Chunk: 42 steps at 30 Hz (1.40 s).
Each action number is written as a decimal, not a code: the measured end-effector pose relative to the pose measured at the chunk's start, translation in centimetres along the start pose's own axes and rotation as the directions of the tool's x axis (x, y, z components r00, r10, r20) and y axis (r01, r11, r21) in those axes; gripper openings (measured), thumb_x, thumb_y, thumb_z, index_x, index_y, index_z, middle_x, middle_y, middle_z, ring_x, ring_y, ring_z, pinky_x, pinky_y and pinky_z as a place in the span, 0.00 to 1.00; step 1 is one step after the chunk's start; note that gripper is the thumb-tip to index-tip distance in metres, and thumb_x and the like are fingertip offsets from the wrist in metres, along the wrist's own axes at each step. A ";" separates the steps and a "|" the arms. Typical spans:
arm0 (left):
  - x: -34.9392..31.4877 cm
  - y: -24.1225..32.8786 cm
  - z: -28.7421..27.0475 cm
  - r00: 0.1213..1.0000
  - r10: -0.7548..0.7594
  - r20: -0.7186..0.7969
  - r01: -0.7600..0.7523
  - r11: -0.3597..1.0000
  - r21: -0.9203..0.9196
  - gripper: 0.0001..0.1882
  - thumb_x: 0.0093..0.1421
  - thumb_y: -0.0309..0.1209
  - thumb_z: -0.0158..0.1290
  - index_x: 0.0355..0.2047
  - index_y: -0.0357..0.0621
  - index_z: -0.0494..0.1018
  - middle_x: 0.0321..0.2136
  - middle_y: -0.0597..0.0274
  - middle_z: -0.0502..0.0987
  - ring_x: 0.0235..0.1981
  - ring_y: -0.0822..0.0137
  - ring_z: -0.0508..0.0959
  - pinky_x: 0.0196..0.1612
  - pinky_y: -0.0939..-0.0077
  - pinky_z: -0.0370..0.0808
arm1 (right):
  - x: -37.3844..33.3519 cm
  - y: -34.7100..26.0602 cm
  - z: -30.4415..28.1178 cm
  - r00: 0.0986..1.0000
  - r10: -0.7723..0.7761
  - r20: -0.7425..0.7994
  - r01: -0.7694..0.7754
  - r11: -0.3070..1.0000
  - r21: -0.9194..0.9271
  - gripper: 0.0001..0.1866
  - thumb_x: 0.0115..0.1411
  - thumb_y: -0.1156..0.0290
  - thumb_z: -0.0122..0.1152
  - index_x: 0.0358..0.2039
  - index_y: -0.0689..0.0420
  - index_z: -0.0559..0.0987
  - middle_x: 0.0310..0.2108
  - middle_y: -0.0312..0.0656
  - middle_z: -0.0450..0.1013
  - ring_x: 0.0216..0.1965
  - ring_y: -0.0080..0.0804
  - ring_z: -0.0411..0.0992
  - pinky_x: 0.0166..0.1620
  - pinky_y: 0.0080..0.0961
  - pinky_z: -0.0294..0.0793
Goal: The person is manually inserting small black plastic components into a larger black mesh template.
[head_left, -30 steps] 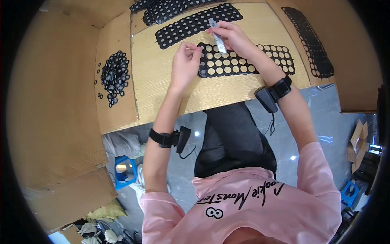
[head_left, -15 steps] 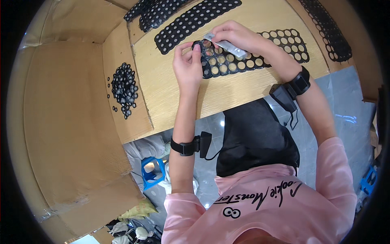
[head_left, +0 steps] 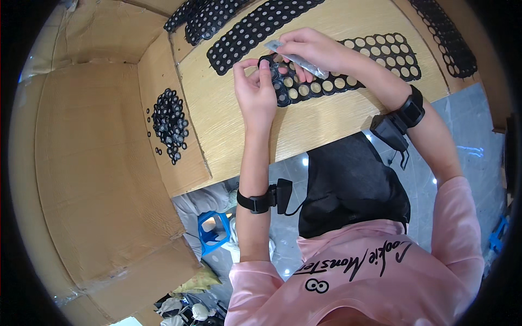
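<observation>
My left hand (head_left: 256, 92) pinches the left end of a black mat (head_left: 375, 58) with rows of round holes, which lies across the table. Through most of the holes the tan tabletop shows; a few at the left end look filled with clear or grey discs. Above that end, my right hand (head_left: 312, 48) grips a slim silver tube (head_left: 309, 66), slanting down to the right. Its fingertips reach toward the mat beside my left thumb. Exactly what the fingertips touch there is too small to make out.
Loose small black rings (head_left: 169, 122) lie heaped on cardboard at the left. Behind the mat is a black strip with pale discs (head_left: 261, 32), with more such strips (head_left: 209, 22) at the far left. Another holed strip (head_left: 443, 38) lies at the right. Cardboard walls (head_left: 103, 163) stand around the table.
The whole view has shifted slightly. My right fingers have spread down toward the mat's left end, and the tube has tilted a little more. My left hand keeps its pinch.
</observation>
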State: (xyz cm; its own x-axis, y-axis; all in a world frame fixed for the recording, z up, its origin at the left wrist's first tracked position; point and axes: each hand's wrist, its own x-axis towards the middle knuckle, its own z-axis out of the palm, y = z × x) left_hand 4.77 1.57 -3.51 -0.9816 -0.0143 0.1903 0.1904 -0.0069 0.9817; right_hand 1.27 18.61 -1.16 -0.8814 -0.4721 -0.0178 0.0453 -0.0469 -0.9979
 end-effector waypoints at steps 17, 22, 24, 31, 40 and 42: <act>-0.3 0.6 0.0 0.994 0.031 -0.107 -0.010 0.981 0.194 0.07 0.66 0.28 0.50 0.39 0.40 0.65 0.19 0.63 0.76 0.19 0.85 0.64 0.21 0.88 0.55 | 0.1 1.0 -0.1 0.993 -0.024 0.119 0.054 0.964 -0.262 0.12 0.61 0.70 0.51 0.30 0.66 0.78 0.19 0.36 0.69 0.17 0.21 0.70 0.21 0.19 0.69; -0.4 0.6 0.1 0.993 0.050 -0.105 -0.029 0.981 0.192 0.07 0.66 0.28 0.50 0.40 0.39 0.64 0.20 0.61 0.77 0.20 0.84 0.67 0.22 0.89 0.57 | -0.3 0.8 0.2 0.994 -0.034 0.101 0.065 0.946 -0.319 0.13 0.62 0.68 0.51 0.30 0.64 0.78 0.21 0.35 0.69 0.18 0.21 0.69 0.23 0.19 0.68; -0.4 0.5 0.0 0.994 0.058 -0.095 -0.036 0.976 0.217 0.07 0.66 0.26 0.50 0.40 0.38 0.64 0.21 0.59 0.78 0.21 0.83 0.69 0.23 0.89 0.60 | -0.4 0.8 0.4 0.997 -0.015 0.073 0.042 0.924 -0.380 0.13 0.63 0.66 0.51 0.29 0.63 0.77 0.21 0.36 0.68 0.17 0.21 0.69 0.23 0.20 0.68; -0.5 0.3 0.3 0.987 0.145 -0.070 -0.128 0.971 0.204 0.07 0.66 0.25 0.49 0.40 0.37 0.63 0.23 0.56 0.79 0.23 0.81 0.73 0.26 0.89 0.65 | 0.0 1.8 1.0 0.989 -0.144 0.030 0.141 0.873 -0.467 0.15 0.64 0.66 0.51 0.25 0.64 0.74 0.19 0.38 0.67 0.17 0.23 0.69 0.23 0.22 0.68; -0.7 1.7 0.1 0.999 -0.015 -0.039 0.021 0.986 0.165 0.13 0.65 0.29 0.51 0.44 0.36 0.64 0.23 0.56 0.79 0.17 0.80 0.73 0.16 0.88 0.61 | 0.2 1.3 0.5 0.993 -0.113 -0.036 0.092 0.929 -0.358 0.16 0.63 0.67 0.50 0.23 0.66 0.74 0.16 0.42 0.71 0.18 0.26 0.71 0.24 0.27 0.69; -0.4 2.0 -0.7 0.969 -0.239 -0.055 0.245 0.956 0.161 0.14 0.64 0.32 0.53 0.44 0.36 0.66 0.23 0.57 0.80 0.14 0.80 0.72 0.13 0.88 0.59 | 0.1 1.3 0.5 0.994 -0.107 -0.004 0.100 0.938 -0.333 0.17 0.65 0.66 0.52 0.23 0.65 0.68 0.27 0.39 0.67 0.18 0.22 0.69 0.22 0.21 0.68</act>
State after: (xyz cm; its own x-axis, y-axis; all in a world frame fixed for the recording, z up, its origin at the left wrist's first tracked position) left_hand 5.56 0.88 -1.64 -0.9964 -0.0672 -0.0508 -0.0605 0.1507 0.9867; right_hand 1.48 18.05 -2.40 -0.8830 -0.4608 0.0889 -0.2020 0.2022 -0.9583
